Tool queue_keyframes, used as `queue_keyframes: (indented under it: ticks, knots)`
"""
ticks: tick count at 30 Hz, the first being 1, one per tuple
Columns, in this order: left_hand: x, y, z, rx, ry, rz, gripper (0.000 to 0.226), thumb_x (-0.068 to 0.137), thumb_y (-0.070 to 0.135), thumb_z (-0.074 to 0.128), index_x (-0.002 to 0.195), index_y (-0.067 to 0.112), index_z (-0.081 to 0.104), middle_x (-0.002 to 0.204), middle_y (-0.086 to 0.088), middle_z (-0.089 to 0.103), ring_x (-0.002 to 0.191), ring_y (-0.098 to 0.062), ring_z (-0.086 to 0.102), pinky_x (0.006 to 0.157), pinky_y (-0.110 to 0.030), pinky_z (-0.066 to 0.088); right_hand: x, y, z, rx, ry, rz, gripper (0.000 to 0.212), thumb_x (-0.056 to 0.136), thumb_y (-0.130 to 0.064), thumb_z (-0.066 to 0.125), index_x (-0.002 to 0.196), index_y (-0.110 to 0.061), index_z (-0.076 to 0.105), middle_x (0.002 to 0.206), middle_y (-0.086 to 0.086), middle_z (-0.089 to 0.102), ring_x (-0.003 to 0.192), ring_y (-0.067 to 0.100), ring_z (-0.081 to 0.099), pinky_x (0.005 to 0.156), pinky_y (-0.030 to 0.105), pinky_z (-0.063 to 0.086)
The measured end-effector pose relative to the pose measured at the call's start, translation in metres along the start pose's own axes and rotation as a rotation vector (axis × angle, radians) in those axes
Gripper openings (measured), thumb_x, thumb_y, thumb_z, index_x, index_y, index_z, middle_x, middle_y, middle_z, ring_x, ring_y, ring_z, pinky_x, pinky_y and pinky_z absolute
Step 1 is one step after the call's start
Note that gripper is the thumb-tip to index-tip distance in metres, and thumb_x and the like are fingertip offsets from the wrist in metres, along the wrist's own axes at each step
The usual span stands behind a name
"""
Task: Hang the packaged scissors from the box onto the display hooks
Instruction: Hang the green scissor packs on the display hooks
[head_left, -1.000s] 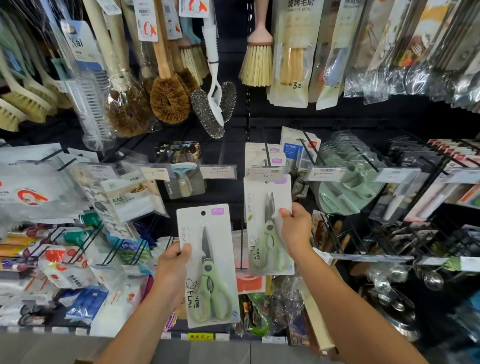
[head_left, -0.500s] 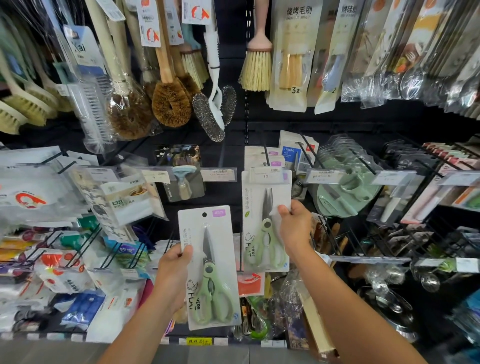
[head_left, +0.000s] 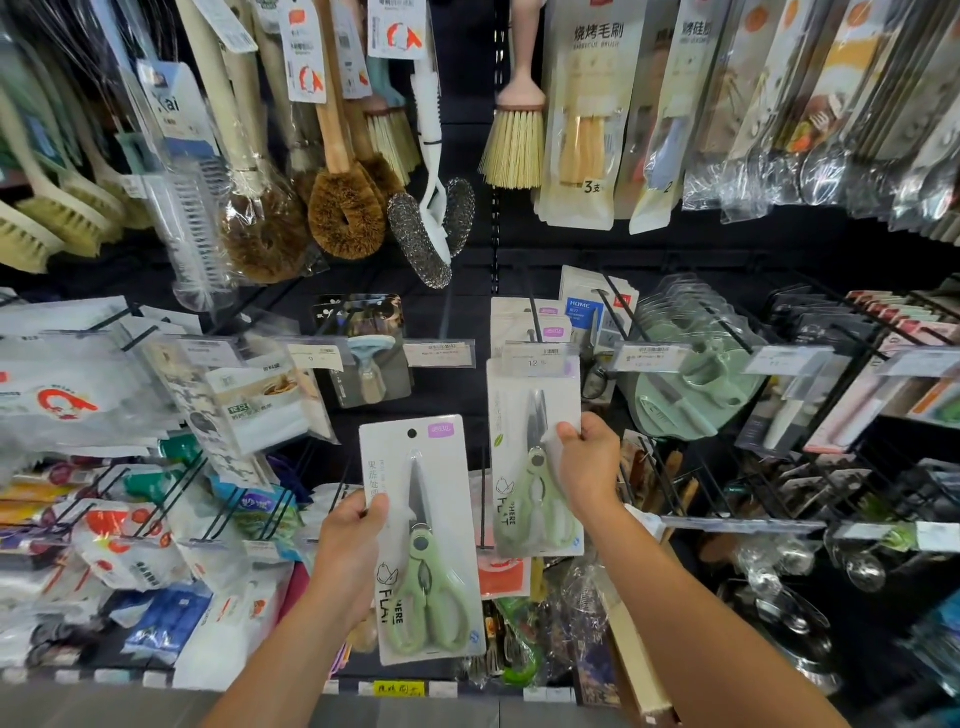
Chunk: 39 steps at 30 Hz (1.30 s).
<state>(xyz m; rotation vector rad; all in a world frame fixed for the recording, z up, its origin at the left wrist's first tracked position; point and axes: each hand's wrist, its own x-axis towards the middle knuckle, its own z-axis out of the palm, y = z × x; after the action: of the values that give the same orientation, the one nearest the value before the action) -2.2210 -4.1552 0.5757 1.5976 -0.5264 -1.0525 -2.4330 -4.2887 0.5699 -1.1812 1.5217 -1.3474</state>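
Note:
My left hand (head_left: 349, 551) grips the left edge of a white card pack of green-handled scissors (head_left: 423, 540), held upright below the hooks. My right hand (head_left: 587, 462) pinches the right edge of a second scissors pack (head_left: 524, 467). The top of that pack sits just behind the price label (head_left: 535, 359) at the tip of a black display hook (head_left: 533, 317). More scissors packs (head_left: 524, 322) hang further back on the same hook. The box is not in view.
Brushes and scourers (head_left: 343, 202) hang above. A green cutting-board set (head_left: 691, 384) hangs to the right of the hook, a small scraper pack (head_left: 369, 358) to the left. Bagged goods (head_left: 130, 415) crowd the left hooks, and dark wire hooks with packs (head_left: 857, 395) fill the right.
My right hand has raised its scissors pack until the top reaches the hook's price label. My left hand has held its pack almost still.

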Motion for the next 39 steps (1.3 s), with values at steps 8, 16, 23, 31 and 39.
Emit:
queue_keyframes:
  ticks: [8, 16, 23, 31, 39]
  knots:
    - [0.005, 0.0, -0.004, -0.021, -0.004, -0.004, 0.023, 0.101, 0.018, 0.048, 0.096, 0.018, 0.07, 0.099, -0.023, 0.071, 0.083, -0.035, 0.065, 0.083, -0.057, 0.053, 0.011, 0.005, 0.008, 0.008, 0.007, 0.003, 0.019, 0.09, -0.005, 0.051, 0.083, 0.013, 0.05, 0.073, 0.03, 0.051, 0.069, 0.015, 0.041, 0.068, 0.028, 0.037]
    - [0.008, 0.0, -0.007, -0.042, 0.011, 0.001, 0.021, 0.101, 0.017, 0.049, 0.101, 0.016, 0.07, 0.097, -0.018, 0.072, 0.089, -0.037, 0.065, 0.088, -0.059, 0.051, 0.01, 0.009, 0.007, 0.007, 0.004, 0.017, 0.028, 0.092, -0.001, 0.048, 0.066, -0.006, 0.04, 0.075, 0.008, 0.046, 0.066, 0.014, 0.036, 0.065, 0.026, 0.033]
    - [0.01, 0.002, -0.004, -0.035, 0.006, -0.001, 0.024, 0.1, 0.019, 0.049, 0.09, 0.021, 0.07, 0.094, -0.019, 0.073, 0.085, -0.036, 0.066, 0.086, -0.061, 0.051, 0.014, 0.014, 0.016, -0.048, 0.0, 0.002, 0.018, 0.092, -0.011, 0.051, 0.087, 0.005, 0.057, 0.101, 0.031, 0.058, 0.078, 0.035, 0.056, 0.076, 0.034, 0.046]
    - [0.012, 0.004, -0.002, -0.052, -0.001, 0.017, 0.021, 0.102, 0.019, 0.048, 0.102, 0.022, 0.069, 0.097, -0.013, 0.073, 0.089, -0.037, 0.068, 0.085, -0.055, 0.054, 0.017, 0.005, 0.012, -0.021, 0.034, -0.012, 0.023, 0.092, -0.005, 0.051, 0.081, 0.014, 0.05, 0.072, 0.013, 0.052, 0.068, 0.018, 0.043, 0.062, 0.028, 0.036]
    - [0.019, 0.001, -0.005, -0.044, 0.018, 0.035, 0.023, 0.101, 0.02, 0.048, 0.096, 0.022, 0.071, 0.101, -0.017, 0.072, 0.091, -0.038, 0.066, 0.088, -0.058, 0.053, 0.013, 0.012, 0.011, 0.005, 0.033, 0.029, 0.018, 0.092, -0.005, 0.052, 0.092, 0.013, 0.055, 0.098, 0.03, 0.065, 0.079, 0.029, 0.062, 0.074, 0.031, 0.045]
